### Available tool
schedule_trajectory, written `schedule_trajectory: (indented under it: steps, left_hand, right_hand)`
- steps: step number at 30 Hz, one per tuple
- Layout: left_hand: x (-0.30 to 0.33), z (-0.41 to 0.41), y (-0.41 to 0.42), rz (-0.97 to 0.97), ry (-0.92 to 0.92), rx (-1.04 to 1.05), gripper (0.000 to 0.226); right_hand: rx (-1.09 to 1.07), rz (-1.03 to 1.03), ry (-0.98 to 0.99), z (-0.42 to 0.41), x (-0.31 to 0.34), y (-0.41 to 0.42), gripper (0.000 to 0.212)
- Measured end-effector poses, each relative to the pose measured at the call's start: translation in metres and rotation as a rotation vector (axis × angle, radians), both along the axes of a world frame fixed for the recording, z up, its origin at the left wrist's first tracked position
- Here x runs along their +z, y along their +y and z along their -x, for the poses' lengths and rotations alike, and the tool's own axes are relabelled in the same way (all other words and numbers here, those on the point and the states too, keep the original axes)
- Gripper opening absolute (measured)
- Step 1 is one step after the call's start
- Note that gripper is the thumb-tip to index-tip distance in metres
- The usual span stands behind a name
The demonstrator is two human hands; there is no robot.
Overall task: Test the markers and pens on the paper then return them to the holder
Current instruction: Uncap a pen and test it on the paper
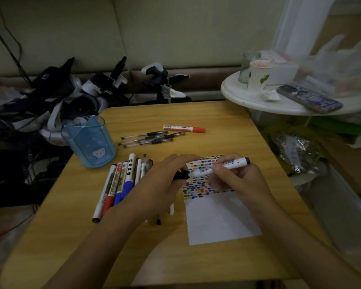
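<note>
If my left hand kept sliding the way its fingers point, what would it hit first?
Probably the marker held in the right hand; the left hand already nearly meets its tip over the paper, though depth is unclear.

Left hand [165,176] curled in a pinching grip, right hand [238,180] fingers wrapped closed, forearms converging

Wood-grain table [196,115]; translucent blue plastic holder [90,142]; matt paper [219,220]

Holder [89,140] left of pens [148,138], paper [219,213]
</note>
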State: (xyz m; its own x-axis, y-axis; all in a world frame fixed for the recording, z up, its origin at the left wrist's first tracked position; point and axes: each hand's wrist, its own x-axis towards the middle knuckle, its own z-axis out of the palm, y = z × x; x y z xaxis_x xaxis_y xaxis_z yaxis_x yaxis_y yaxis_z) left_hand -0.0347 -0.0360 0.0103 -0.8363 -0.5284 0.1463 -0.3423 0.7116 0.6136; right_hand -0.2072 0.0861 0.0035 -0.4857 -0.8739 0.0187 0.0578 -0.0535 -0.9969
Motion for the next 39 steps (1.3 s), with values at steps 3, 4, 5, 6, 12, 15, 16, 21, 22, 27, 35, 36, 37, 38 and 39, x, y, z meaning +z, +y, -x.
schedule_trajectory:
  steps: [3,4,5,6,12,15,16,21,22,27,35,36,37,38,39]
  left_hand:
    - [-0.003,0.001,0.001,0.024,0.000,-0.021,0.059]
    - [-0.003,0.001,0.001,0.028,0.004,-0.029,0.057]
    - [-0.004,0.002,0.002,0.031,0.016,-0.039,0.055]
    - [-0.004,0.002,0.002,0.034,0.027,-0.050,0.053]
    - [-0.002,0.004,0.007,0.069,-0.017,-0.034,0.052]
    - [0.000,0.005,0.007,0.097,-0.040,-0.010,0.042]
    - [0.001,0.005,0.007,0.113,-0.038,-0.008,0.032]
    - [0.000,0.006,0.008,0.143,-0.046,-0.006,0.018]
    - [0.000,0.007,0.009,0.144,-0.050,-0.002,0.018]
    - [-0.002,0.007,0.010,0.165,-0.077,-0.006,0.017]
    - [-0.005,0.008,0.009,0.185,-0.084,-0.031,0.016]
    - [-0.006,0.008,0.008,0.183,-0.065,-0.035,0.015]
    - [-0.006,0.007,0.008,0.182,-0.042,-0.039,0.015]
    - [-0.006,0.007,0.008,0.183,-0.020,-0.040,0.017]
    - [-0.005,0.007,0.007,0.185,-0.004,-0.036,0.019]
  right_hand:
    - [0.023,-0.010,0.020,-0.003,-0.002,0.000,0.011]
    - [0.023,-0.017,0.032,-0.003,-0.002,0.000,0.012]
    - [0.022,-0.023,0.042,-0.003,-0.002,0.000,0.013]
    - [0.024,-0.026,0.050,-0.002,-0.003,-0.001,0.012]
    - [0.059,-0.006,0.049,-0.004,-0.003,-0.002,0.018]
    - [0.073,0.008,0.082,-0.004,-0.004,-0.002,0.023]
    - [0.082,0.011,0.105,-0.004,-0.004,-0.002,0.024]
    - [0.117,0.008,0.184,-0.004,-0.003,-0.003,0.018]
    - [0.122,0.009,0.196,-0.003,-0.003,-0.003,0.015]
    - [0.119,-0.028,0.402,0.004,-0.001,0.000,0.015]
    - [0.106,-0.042,0.615,0.005,-0.003,0.002,0.020]
    - [0.107,-0.041,0.608,0.006,-0.003,0.002,0.022]
    - [0.109,-0.041,0.594,0.006,-0.003,0.003,0.022]
    - [0.111,-0.041,0.577,0.006,-0.003,0.003,0.020]
    - [0.110,-0.040,0.563,0.006,-0.003,0.003,0.018]
